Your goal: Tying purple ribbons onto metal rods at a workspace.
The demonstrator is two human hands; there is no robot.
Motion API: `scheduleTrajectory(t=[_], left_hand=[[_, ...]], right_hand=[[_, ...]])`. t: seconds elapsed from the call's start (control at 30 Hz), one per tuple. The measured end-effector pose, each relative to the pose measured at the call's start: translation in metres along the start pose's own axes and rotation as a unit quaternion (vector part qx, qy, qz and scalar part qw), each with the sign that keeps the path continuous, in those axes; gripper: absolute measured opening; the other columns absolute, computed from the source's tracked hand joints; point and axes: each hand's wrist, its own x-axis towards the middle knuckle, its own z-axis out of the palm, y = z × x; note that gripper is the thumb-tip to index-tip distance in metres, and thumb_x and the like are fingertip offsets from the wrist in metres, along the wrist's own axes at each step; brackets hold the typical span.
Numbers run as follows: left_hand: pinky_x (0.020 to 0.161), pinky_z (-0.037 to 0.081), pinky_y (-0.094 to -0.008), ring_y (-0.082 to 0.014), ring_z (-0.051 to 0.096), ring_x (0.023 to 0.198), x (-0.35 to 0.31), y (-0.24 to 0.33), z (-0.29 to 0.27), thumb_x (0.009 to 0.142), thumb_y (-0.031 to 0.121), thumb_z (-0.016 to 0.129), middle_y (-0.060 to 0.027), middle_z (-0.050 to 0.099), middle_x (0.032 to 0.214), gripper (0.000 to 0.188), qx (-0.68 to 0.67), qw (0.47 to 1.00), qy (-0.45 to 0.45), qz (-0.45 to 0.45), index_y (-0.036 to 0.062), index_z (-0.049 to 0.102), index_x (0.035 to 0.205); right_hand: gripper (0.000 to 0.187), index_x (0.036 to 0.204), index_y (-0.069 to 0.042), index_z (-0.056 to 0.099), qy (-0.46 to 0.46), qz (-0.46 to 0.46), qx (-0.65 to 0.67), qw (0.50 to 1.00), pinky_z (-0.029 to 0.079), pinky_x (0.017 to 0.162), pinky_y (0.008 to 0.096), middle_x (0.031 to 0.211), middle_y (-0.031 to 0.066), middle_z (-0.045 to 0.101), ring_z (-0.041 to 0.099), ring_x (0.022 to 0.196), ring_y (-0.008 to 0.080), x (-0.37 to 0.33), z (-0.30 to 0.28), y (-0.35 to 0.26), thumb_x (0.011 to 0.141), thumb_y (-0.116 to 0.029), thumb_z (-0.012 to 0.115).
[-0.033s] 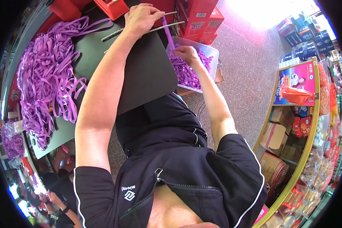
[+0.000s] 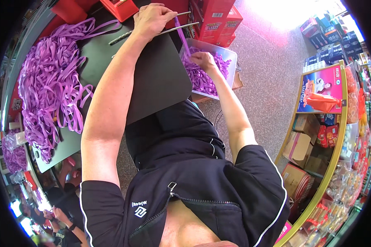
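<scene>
A narrow purple ribbon [image 2: 182, 35] runs slanting between my two hands. At its upper end my left hand [image 2: 152, 19] is closed, the thumb and fingertips pinching the ribbon beside two thin metal rods [image 2: 179, 28]. That hand lies over the rods and hides part of them. My right hand [image 2: 203, 61] pinches the ribbon's lower end, above a translucent plastic bin [image 2: 231, 61] holding many purple ribbon pieces [image 2: 202, 82]. Under my left arm is a dark board [image 2: 160, 78]. A big tangled heap of purple ribbon [image 2: 49, 82] lies to its left.
A red tool or holder [image 2: 121, 9] stands at the board's far edge. Red boxes [image 2: 212, 20] are stacked beyond the bin. On the right, a gold-edged shelf [image 2: 336, 136] holds packaged goods. At lower left another person's arms [image 2: 66, 220] show.
</scene>
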Motion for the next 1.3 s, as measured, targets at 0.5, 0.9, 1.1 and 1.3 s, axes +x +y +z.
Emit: scheduleTrajectory(t=[0.5,0.9,1.1,1.3], left_hand=[[0.101,0.035,-0.0348,-0.0212,0.054,0.117,0.004,-0.013,0.006,0.084,0.041,0.064,-0.0084,0.058,0.127,0.036,-0.062,0.998,-0.019,0.0,0.0113,0.072,0.103],[0.101,0.034,-0.0366,-0.0225,0.053,0.119,0.006,-0.008,0.005,0.084,0.042,0.063,-0.0091,0.057,0.128,0.035,-0.049,0.999,-0.024,0.004,0.0137,0.073,0.102],[0.099,0.033,-0.0422,-0.026,0.05,0.119,0.002,-0.009,0.005,0.083,0.045,0.061,-0.0049,0.059,0.124,0.035,-0.023,1.0,-0.013,-0.005,0.0163,0.074,0.099],[0.1,0.03,-0.0455,-0.0285,0.046,0.118,0.001,-0.004,0.006,0.081,0.045,0.061,-0.0005,0.062,0.116,0.032,-0.019,1.0,0.004,-0.005,0.0195,0.075,0.094]], right_hand=[[0.013,0.092,-0.005,0.063,0.102,0.051,0.167,0.979,0.048,0.066,0.0246,0.083,0.0039,0.066,0.061,0.074,0.0104,-0.057,0.065,0.057,0.081,-0.001,0.067],[0.02,0.095,-0.003,0.07,0.099,-0.083,0.094,0.987,0.05,0.079,0.031,0.094,0.0095,0.067,0.065,0.088,0.0222,-0.113,0.047,0.056,0.083,-0.019,0.069],[0.016,0.092,0.0,0.069,0.057,-0.111,0.087,0.988,0.049,0.078,0.0316,0.094,0.0104,0.063,0.061,0.09,0.0236,-0.167,0.012,0.021,0.084,-0.014,0.067],[0.014,0.09,-0.001,0.071,-0.098,-0.141,0.122,0.977,0.046,0.074,0.0309,0.088,0.0073,0.06,0.057,0.083,0.0188,-0.21,-0.062,-0.095,0.08,-0.011,0.07]])
